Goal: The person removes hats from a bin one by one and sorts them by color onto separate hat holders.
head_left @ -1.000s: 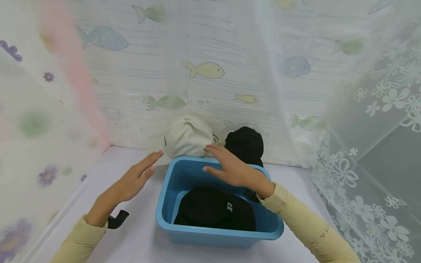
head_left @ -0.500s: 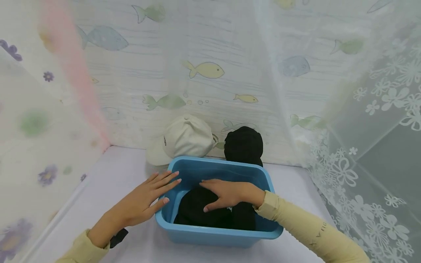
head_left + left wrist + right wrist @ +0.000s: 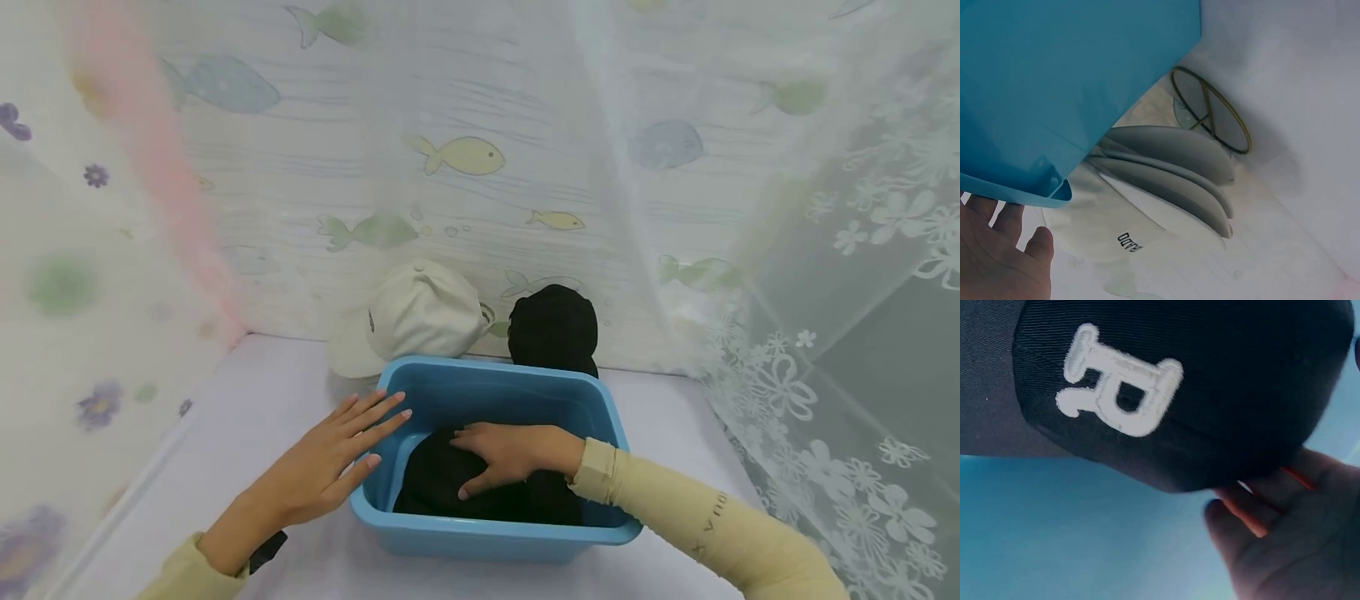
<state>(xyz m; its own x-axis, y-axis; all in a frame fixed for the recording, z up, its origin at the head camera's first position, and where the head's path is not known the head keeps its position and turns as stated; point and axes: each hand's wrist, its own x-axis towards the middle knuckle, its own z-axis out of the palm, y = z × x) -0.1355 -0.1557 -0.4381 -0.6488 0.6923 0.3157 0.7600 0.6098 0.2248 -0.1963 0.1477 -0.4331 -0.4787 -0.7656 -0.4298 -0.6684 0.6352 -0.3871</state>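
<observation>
A black cap (image 3: 423, 479) lies in a light blue plastic basin (image 3: 495, 527). My right hand (image 3: 513, 457) is down inside the basin, spread over the cap's crown, thumb apart from the fingers. In the right wrist view, those fingers (image 3: 1272, 494) reach the edge of the cap beside its white embroidered letter R (image 3: 1122, 381). My left hand (image 3: 330, 462) is at the basin's left rim, fingers extended and separated. The left wrist view has its fingertips right at the blue rim (image 3: 1016, 190), partly hidden by it.
Behind the basin are white caps (image 3: 423, 317), several brims stacked in the left wrist view, and another black cap (image 3: 555, 329). An oval wire frame (image 3: 1209, 109) stands near the white caps. Fish-patterned curtains (image 3: 465, 158) border the white tabletop (image 3: 285, 375).
My right hand has come down from above the basin's back rim onto the black cap. My left hand has moved right and turned palm down at the left rim, fingers spreading.
</observation>
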